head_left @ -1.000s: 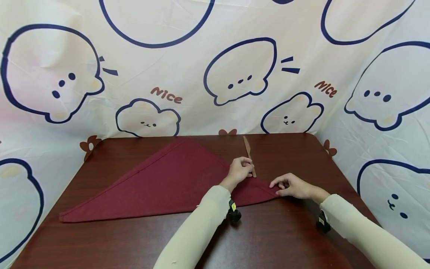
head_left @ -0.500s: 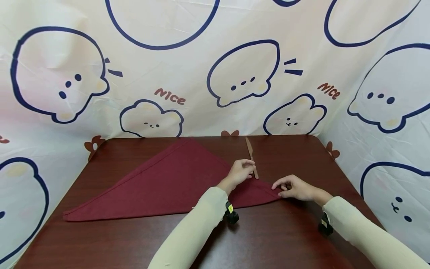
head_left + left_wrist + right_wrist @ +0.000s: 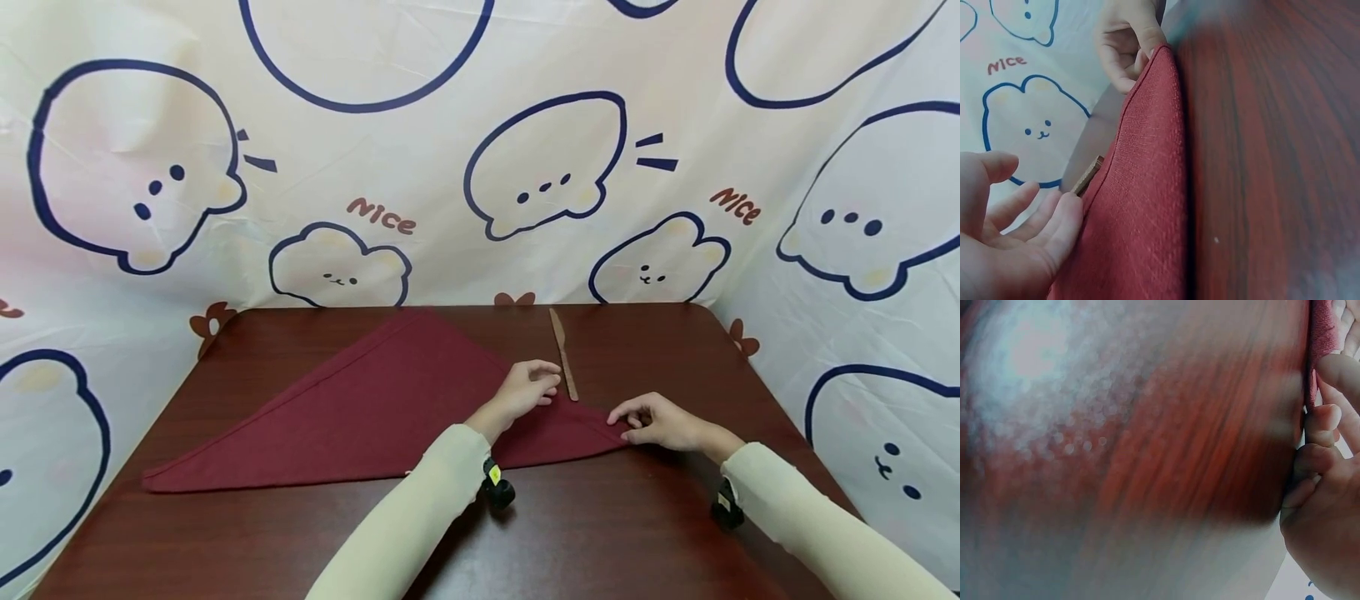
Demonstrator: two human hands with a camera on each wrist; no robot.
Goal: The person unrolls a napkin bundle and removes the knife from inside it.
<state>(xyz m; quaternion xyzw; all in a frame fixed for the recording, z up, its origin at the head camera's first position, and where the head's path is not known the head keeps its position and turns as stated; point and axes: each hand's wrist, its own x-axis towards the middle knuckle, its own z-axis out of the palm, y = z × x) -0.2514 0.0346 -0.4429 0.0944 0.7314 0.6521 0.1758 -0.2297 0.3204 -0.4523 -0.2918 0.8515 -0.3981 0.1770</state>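
Observation:
A dark red cloth [image 3: 352,417] lies on the table as a broad triangle, its point toward the back wall. My right hand [image 3: 663,421] pinches the cloth's right corner between thumb and fingers; the left wrist view shows that right hand [image 3: 1129,44] at the tip of the cloth. Over the cloth's right part is my left hand [image 3: 521,392], its fingers apart and loosely bent, holding nothing. Just right of its fingertips lies a brown, wooden-looking table knife [image 3: 564,354], handle end at the cloth's upper edge. Only that end of the knife [image 3: 1088,175] shows in the left wrist view.
The dark brown wooden table [image 3: 300,542] ends at a pale curtain [image 3: 435,258] printed with cartoon animals, which hangs behind it and along both sides. A small black wrist camera [image 3: 498,492] sits under the left sleeve, another [image 3: 726,504] under the right.
My left hand has drawn back left, away from the knife's handle, and its fingers have spread. The right hand keeps its pinch on the cloth corner. The knife stays in place.

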